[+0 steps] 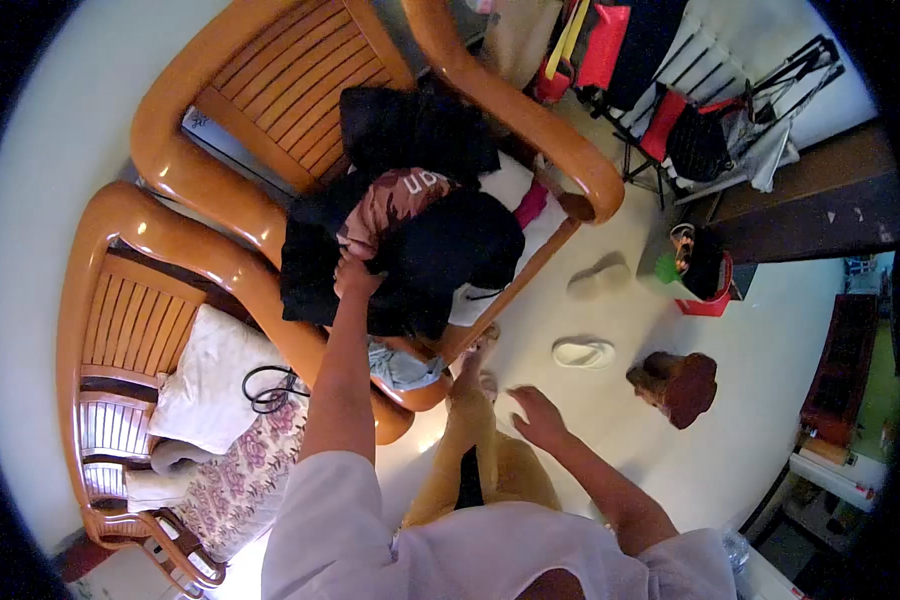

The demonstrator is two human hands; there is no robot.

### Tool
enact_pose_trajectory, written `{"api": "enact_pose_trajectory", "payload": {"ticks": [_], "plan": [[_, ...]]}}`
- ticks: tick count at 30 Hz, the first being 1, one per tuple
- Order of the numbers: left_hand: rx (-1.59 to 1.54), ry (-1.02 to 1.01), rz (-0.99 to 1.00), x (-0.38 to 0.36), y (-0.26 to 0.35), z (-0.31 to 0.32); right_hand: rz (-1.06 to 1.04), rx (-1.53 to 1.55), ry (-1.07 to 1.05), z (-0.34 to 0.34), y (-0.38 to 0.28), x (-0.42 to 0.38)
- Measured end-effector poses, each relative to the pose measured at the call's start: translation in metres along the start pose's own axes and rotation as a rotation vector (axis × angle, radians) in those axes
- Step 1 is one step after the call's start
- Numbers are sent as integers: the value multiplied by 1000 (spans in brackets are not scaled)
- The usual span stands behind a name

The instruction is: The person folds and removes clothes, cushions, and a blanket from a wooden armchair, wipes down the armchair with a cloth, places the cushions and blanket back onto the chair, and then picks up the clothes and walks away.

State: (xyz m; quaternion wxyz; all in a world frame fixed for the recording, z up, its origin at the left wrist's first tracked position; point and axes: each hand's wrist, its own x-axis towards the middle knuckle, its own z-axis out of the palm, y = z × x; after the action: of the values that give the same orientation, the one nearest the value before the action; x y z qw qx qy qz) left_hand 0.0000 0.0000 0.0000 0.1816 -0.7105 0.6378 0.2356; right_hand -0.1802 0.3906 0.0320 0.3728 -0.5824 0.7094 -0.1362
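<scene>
A heap of dark clothes (pixel 440 250) lies on the seat of a wooden armchair (pixel 270 90), with a brown patterned garment (pixel 395 200) and a black one on top. My left hand (pixel 354 273) reaches into the heap and grips the dark cloth at its left side. Over my yellow trousers (pixel 470 450) and the pale floor hovers my right hand (pixel 538 415), fingers spread and holding nothing. My bare foot (pixel 473 362) stands near the chair's front edge.
A second wooden chair (pixel 120 320) at the left holds a white pillow (pixel 215 380), a black cable and a floral cushion. Two white slippers (pixel 583 352) and a brown stool (pixel 678 385) lie on the floor. A red bin (pixel 708 290) and clothes rack stand behind.
</scene>
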Motion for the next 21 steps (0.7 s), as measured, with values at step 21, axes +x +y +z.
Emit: {"api": "enact_pose_trajectory", "payload": {"ticks": [21], "plan": [[-1650, -428, 319, -95, 120, -123, -103, -103, 362, -218, -21, 159]]}}
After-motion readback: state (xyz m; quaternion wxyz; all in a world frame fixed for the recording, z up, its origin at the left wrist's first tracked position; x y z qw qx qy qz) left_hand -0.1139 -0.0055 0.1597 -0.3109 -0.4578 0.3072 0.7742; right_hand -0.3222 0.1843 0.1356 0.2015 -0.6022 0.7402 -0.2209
